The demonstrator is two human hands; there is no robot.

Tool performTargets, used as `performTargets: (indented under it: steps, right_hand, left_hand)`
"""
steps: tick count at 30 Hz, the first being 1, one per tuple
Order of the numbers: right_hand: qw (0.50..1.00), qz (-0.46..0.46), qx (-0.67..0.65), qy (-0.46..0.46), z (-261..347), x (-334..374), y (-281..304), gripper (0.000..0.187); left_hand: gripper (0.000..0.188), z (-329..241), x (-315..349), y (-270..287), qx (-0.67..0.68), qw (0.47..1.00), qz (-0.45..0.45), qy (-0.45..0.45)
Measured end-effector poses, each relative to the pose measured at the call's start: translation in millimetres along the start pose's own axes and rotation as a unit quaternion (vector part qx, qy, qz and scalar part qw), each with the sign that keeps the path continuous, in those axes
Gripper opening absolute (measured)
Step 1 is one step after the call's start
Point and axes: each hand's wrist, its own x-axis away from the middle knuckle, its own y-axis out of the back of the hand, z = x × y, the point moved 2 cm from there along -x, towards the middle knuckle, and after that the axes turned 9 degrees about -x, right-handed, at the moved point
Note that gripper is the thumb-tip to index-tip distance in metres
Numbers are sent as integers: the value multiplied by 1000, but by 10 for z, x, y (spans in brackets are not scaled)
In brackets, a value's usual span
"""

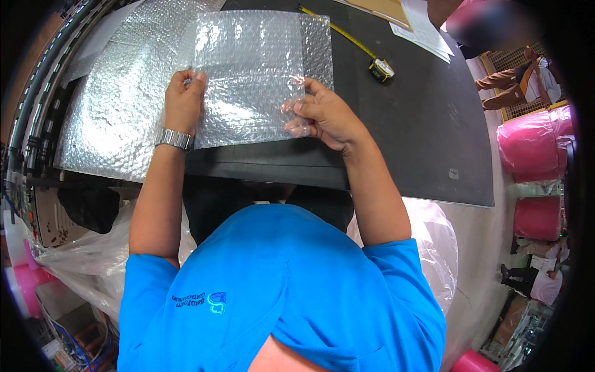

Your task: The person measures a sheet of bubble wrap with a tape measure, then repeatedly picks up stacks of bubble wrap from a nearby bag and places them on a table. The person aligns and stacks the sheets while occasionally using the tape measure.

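Observation:
A clear bubble wrap sheet, folded or shaped like a pouch, is held up over the near edge of the dark table. My left hand, with a metal watch at the wrist, pinches its left edge between thumb and fingers. At the lower right edge, my right hand grips the same piece; its fingertips show through the clear film. Beside my left hand lies a larger bubble wrap sheet spread over the table's left side. Whether the held piece has an open side cannot be made out.
A yellow tape measure lies on the dark table with its blade pulled out. Papers sit at the far right. Pink wrapped rolls stand beyond the table. Other people are at the right. Clear plastic film hangs below the left side.

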Motion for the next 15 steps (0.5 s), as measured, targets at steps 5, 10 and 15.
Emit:
performTargets:
  steps: [5,10,15]
  right_hand:
    - [999,-23,21,7,-9,37,-13,54]
    - [944,-158,216,195,39,51,337,50]
    - [948,-241,104,180,122,11,632,65]
  left_hand:
    - [19,5,66,17,5,1000,8,-25]
    - [17,78,160,11,80,994,74,-11]
    - [21,165,204,10,93,991,96,17]
